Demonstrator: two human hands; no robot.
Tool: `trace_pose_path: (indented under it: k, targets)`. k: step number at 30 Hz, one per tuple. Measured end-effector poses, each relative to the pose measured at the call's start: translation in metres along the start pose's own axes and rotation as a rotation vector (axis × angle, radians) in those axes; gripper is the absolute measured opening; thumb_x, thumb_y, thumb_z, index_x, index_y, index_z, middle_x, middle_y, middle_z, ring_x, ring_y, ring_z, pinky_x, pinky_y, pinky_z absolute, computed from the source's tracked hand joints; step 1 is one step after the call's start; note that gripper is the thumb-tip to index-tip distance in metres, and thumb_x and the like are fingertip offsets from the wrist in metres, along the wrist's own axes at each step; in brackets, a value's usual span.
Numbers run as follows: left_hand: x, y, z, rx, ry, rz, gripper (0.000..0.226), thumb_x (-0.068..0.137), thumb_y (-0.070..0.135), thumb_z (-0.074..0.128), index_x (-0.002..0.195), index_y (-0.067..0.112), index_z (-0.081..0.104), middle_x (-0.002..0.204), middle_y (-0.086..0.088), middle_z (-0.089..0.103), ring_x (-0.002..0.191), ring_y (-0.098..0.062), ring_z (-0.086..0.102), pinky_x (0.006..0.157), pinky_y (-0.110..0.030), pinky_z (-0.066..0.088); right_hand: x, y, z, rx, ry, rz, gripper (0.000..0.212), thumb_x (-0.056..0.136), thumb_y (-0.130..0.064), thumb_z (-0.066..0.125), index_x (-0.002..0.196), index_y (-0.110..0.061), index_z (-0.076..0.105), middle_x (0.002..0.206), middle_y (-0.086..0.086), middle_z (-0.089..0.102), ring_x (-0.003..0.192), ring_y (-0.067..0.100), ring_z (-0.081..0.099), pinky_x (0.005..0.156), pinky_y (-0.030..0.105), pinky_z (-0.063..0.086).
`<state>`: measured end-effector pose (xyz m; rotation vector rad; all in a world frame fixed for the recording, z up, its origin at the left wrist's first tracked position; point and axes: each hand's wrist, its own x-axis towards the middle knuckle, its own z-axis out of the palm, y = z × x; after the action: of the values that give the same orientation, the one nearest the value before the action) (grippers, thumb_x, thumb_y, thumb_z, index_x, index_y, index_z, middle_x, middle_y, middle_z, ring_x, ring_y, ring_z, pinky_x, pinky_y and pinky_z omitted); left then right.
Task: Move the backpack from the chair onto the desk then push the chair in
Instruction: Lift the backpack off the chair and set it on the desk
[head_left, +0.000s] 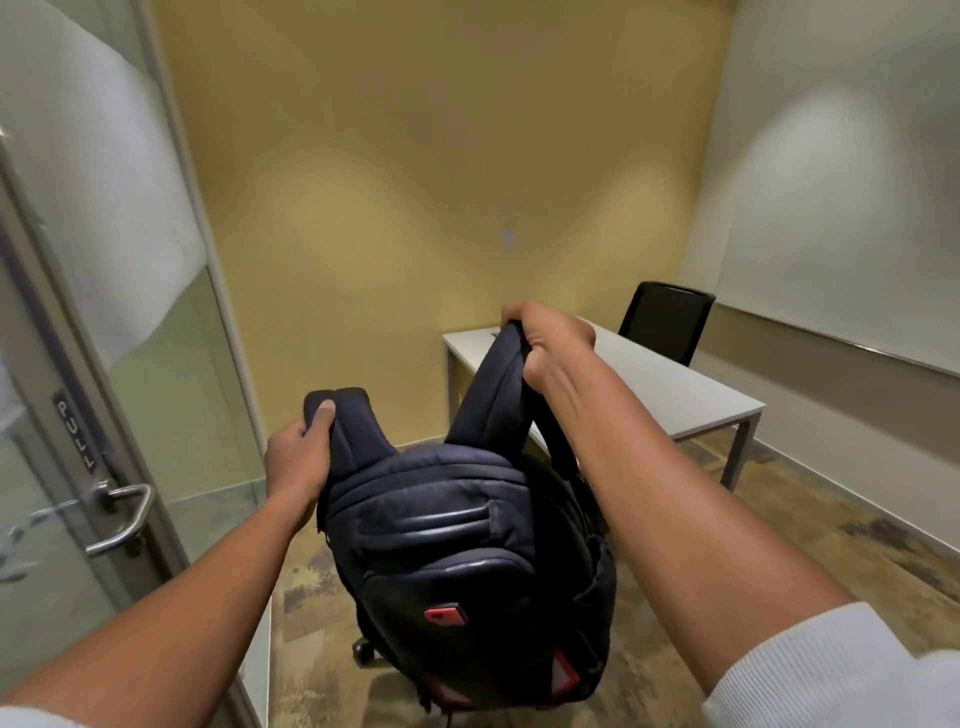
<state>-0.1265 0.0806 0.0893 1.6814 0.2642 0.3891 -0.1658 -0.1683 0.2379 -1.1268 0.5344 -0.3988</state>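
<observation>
**Backpack held up by both straps, short of the desk**

Nearest my lens, two forearms with white sleeves pushed back reach forward, and between them hangs the dark backpack (467, 530). It fills the lower middle of my view, front panel facing me, red tabs showing near its lower end. I use it as my landmark.

At its upper left, my left hand (298, 457) is clamped on one padded shoulder strap (343, 426), thumb pressed over the strap's top. At its upper right and higher up, my right hand (550, 338) is closed in a fist around the top of the other strap (493, 384), pulling it taut.

The backpack is in the air, carried only by those two grips. Just under its lower left edge I see a dark caster (363, 649) on the mottled floor; I take it for the chair's base, though the rest of that chair is hidden behind the bag.

Beyond the backpack, up and to the right, stands the white desk (675, 384), its near corner partly covered by my right fist. A black chair (665, 322) sits at the desk's far side, against the wall. Left of the backpack is a glass door (67, 364) with a metal handle (119, 514) and a "PULL" label.
</observation>
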Motion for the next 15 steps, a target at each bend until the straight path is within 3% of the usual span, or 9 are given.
trace_pose_path:
  k: [2,7,9,12,15]
  targets:
    - [-0.005,0.007,-0.008,0.001,-0.023,0.050,0.051,0.081,0.065,0.055,0.064,0.017,0.047,0.063,-0.006,0.042,0.061,-0.021,0.040,0.060,-0.036,0.032,-0.006,-0.018,0.010,0.035,-0.016,-0.022,0.033,0.049,0.006,0.069,0.072,-0.009,0.050,0.066,0.005,0.053,0.053,0.017,0.048,0.045,0.025,0.040]
    - [-0.007,0.031,-0.024,0.013,-0.048,0.093,0.061,0.081,0.069,0.054,0.073,0.009,0.064,0.070,-0.009,0.060,0.066,-0.023,0.055,0.063,-0.037,0.043,-0.017,-0.055,0.040,-0.005,-0.108,-0.022,0.033,0.060,0.004,0.066,0.087,-0.006,0.050,0.073,0.006,0.052,0.059,0.019,0.049,0.045,0.024,0.039]
    - [-0.005,0.041,-0.029,0.016,-0.023,0.103,0.072,0.083,0.069,0.053,0.073,-0.001,0.067,0.068,-0.007,0.066,0.064,-0.024,0.059,0.062,-0.035,0.045,-0.019,-0.067,0.051,-0.046,-0.158,-0.030,0.035,0.065,0.000,0.064,0.094,-0.008,0.047,0.080,0.006,0.051,0.064,0.020,0.049,0.049,0.024,0.039]
    - [0.003,0.059,-0.032,-0.028,0.044,0.122,0.069,0.086,0.058,0.053,0.081,-0.009,0.067,0.074,-0.015,0.067,0.067,-0.027,0.060,0.064,-0.036,0.047,-0.021,-0.081,0.064,-0.122,-0.212,-0.033,0.039,0.069,-0.004,0.066,0.100,-0.010,0.044,0.093,0.006,0.051,0.076,0.022,0.048,0.062,0.031,0.039]
    - [0.011,0.081,-0.030,-0.086,0.166,0.117,0.056,0.086,0.047,0.055,0.079,-0.007,0.066,0.072,-0.016,0.059,0.067,-0.026,0.054,0.065,-0.038,0.045,-0.019,-0.091,0.074,-0.140,-0.262,-0.043,0.030,0.070,-0.002,0.074,0.092,-0.007,0.054,0.087,0.007,0.055,0.066,0.022,0.051,0.062,0.030,0.043]
